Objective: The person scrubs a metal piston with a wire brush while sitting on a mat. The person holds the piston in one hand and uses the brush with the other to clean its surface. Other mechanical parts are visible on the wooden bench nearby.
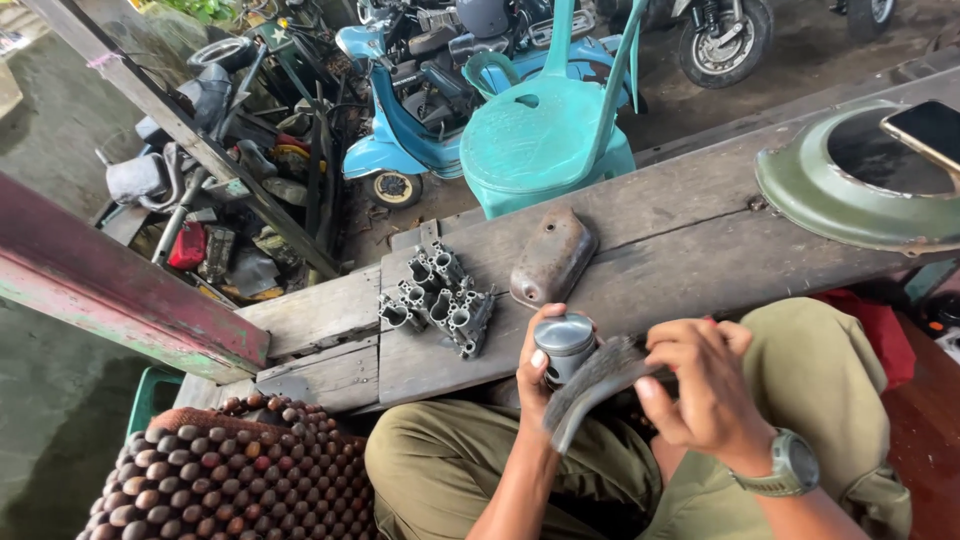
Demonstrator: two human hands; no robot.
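My left hand (533, 375) grips a small grey metal piston (565, 343), held upright above my lap. My right hand (700, 385), with a watch on the wrist, holds a wire brush (592, 385) whose grey bristles lie against the piston's side. Both hands are just in front of a worn wooden bench (660, 250). On the bench lie a cluster of grey metal engine castings (440, 298) and a rusty brown metal cover (552, 257).
A green round metal cover (830, 200) with a phone (925, 130) on it sits at the bench's right end. A teal plastic chair (545, 140), a blue scooter (400, 130) and piled scrap parts stand beyond. A beaded wooden seat mat (230, 475) lies at lower left.
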